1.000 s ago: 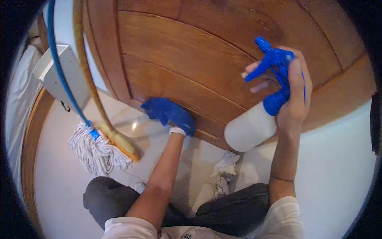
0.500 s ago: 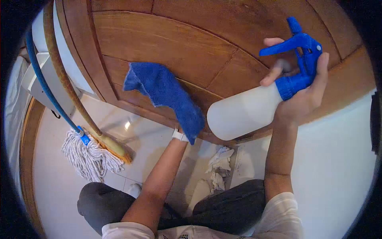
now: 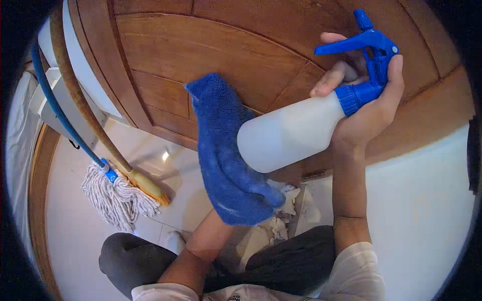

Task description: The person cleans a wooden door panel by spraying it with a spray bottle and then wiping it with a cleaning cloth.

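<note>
A blue cloth [image 3: 223, 155] drapes over my left hand, hiding its fingers; only the wrist and forearm [image 3: 206, 241] show below it. The cloth has the shape of the hand under it, with a thumb-like bulge at the lower right. My right hand [image 3: 369, 118] is wrapped round the neck of a spray bottle [image 3: 291, 133], which has a translucent white body and a blue trigger head [image 3: 379, 47]. The bottle is tilted, its base at the left overlapping the cloth in view. Behind both is a brown wooden panelled door [image 3: 201, 45].
A string mop [image 3: 113, 195] and a broom [image 3: 148, 185] lean at the left, their heads on the tiled floor [image 3: 186, 175]. Crumpled white scraps [image 3: 288, 200] lie near the door's bottom edge. A white wall [image 3: 416, 220] stands at the right.
My left hand, with the cloth, has come back toward me, and the cloth now spreads over the hand and wrist. The spray bottle has shifted a little left.
</note>
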Demonstrator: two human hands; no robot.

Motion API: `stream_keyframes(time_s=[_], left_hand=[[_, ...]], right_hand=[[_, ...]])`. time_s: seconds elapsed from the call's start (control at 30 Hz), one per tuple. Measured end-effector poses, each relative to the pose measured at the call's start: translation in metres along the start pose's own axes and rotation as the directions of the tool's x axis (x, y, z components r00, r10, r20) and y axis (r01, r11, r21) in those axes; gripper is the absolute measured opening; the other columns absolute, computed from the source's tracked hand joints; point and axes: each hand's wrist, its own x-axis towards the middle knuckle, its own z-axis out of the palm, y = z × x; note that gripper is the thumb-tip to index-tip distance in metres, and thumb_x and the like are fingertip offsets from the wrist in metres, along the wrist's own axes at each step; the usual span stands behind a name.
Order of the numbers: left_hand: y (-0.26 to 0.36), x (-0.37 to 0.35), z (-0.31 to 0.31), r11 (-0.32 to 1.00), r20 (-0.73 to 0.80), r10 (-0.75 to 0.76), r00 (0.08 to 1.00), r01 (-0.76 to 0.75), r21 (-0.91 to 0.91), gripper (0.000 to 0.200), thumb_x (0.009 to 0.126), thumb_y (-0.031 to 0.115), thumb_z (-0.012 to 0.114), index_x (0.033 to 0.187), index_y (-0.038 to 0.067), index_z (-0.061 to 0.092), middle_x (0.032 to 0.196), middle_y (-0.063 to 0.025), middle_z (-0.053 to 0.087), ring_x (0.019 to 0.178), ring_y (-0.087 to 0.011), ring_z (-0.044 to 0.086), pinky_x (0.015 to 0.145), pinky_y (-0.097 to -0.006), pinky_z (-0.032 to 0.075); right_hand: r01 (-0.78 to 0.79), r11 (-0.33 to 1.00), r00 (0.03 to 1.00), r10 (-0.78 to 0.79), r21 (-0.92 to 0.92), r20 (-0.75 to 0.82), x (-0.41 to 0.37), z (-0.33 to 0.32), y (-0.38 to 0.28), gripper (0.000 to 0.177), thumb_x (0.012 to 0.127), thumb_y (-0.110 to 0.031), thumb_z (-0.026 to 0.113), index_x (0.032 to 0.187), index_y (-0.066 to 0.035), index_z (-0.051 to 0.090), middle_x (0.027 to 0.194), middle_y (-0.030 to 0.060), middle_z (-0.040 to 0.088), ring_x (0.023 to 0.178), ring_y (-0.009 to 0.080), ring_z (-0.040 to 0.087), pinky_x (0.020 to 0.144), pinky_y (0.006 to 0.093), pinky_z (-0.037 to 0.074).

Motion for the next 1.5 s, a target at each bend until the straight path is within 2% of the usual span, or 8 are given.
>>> stream_keyframes(time_s=[0.37,0.67,0.83,1.1,1.2,1.23,1.4,1.5], left_hand=[[-0.011,-0.023,-0.053,0.994,-0.124,-0.07,0.99,0.08,0.074,0.045,0.102,0.032,0.054,0.14,0.008,0.056,0.133,-0.0114,0.061,0.123,-0.0292,0.055,0.111,-0.0411,0.042],[-0.032,-0.08,-0.08,0.983,-0.216,-0.148,0.965,0.167,0.071,0.045,0.101,0.031,0.056,0.139,0.007,0.057,0.132,-0.0121,0.062,0.123,-0.0298,0.055,0.111,-0.0417,0.042],[-0.024,-0.097,-0.066,0.99,-0.227,-0.125,0.966,0.137,0.04,0.045,0.1,0.031,0.057,0.138,0.007,0.057,0.131,-0.0124,0.062,0.123,-0.0302,0.055,0.111,-0.042,0.042],[0.028,-0.105,-0.074,0.999,-0.319,-0.016,0.948,0.026,0.029,0.045,0.099,0.03,0.058,0.138,0.007,0.058,0.131,-0.013,0.063,0.123,-0.0307,0.055,0.111,-0.0425,0.041],[0.055,-0.105,-0.079,0.999,-0.356,0.037,0.934,-0.023,0.041,0.045,0.098,0.03,0.059,0.137,0.007,0.058,0.13,-0.0132,0.063,0.123,-0.031,0.055,0.111,-0.0427,0.041],[0.065,-0.106,-0.082,0.998,-0.368,0.054,0.928,-0.038,0.05,0.045,0.098,0.03,0.059,0.137,0.007,0.058,0.13,-0.0132,0.063,0.123,-0.031,0.055,0.111,-0.0427,0.041],[0.121,-0.103,-0.094,0.991,-0.428,0.132,0.894,-0.116,0.064,0.045,0.098,0.029,0.06,0.137,0.006,0.059,0.13,-0.0136,0.063,0.123,-0.0314,0.055,0.111,-0.043,0.041],[0.158,-0.103,-0.094,0.977,-0.44,0.212,0.873,-0.185,0.103,0.046,0.097,0.029,0.06,0.137,0.006,0.059,0.13,-0.0138,0.063,0.123,-0.0316,0.055,0.111,-0.0432,0.041]], right_hand=[[0.041,0.993,0.983,-0.059,0.109,0.171,-0.015,0.029,-0.02,0.081,0.105,-0.064,0.016,0.134,0.001,0.053,0.11,0.0338,0.069,0.046,0.0187,0.06,0.046,0.0289,0.053],[0.095,0.987,0.938,-0.045,-0.131,0.343,-0.04,0.037,-0.033,0.067,0.106,-0.06,0.026,0.121,-0.002,0.056,0.109,0.0247,0.072,0.051,0.0127,0.057,0.047,0.0238,0.047],[-0.055,0.996,0.915,0.077,-0.066,0.396,-0.041,0.032,-0.03,0.065,0.106,-0.057,0.031,0.131,-0.001,0.054,0.113,0.0234,0.071,0.054,0.0122,0.059,0.05,0.0237,0.048],[-0.482,0.865,0.678,0.266,0.141,0.686,-0.059,0.051,-0.01,0.05,0.096,-0.017,0.067,0.139,-0.001,0.049,0.125,0.026,0.066,0.069,0.0194,0.07,0.067,0.0315,0.058],[-0.452,0.886,0.658,0.257,0.099,0.708,-0.055,0.056,-0.001,0.051,0.094,-0.007,0.068,0.141,-0.001,0.047,0.129,0.0266,0.064,0.078,0.0229,0.073,0.077,0.036,0.059],[-0.492,0.864,0.661,0.292,0.105,0.692,-0.052,0.058,0.002,0.057,0.093,-0.004,0.068,0.144,-0.002,0.043,0.12,0.0242,0.069,0.082,0.0262,0.074,0.084,0.0394,0.059],[-0.317,0.945,0.714,0.183,0.078,0.676,-0.051,0.06,0.032,0.061,0.091,0.002,0.071,0.145,0.004,0.042,0.1,0.0129,0.074,0.089,0.0165,0.075,0.086,0.0335,0.059],[-0.256,0.964,0.769,0.161,0.067,0.619,-0.053,0.062,0.035,0.065,0.094,0.001,0.069,0.15,0.004,0.035,0.079,0.0078,0.07,0.077,0.015,0.071,0.082,0.034,0.059]])
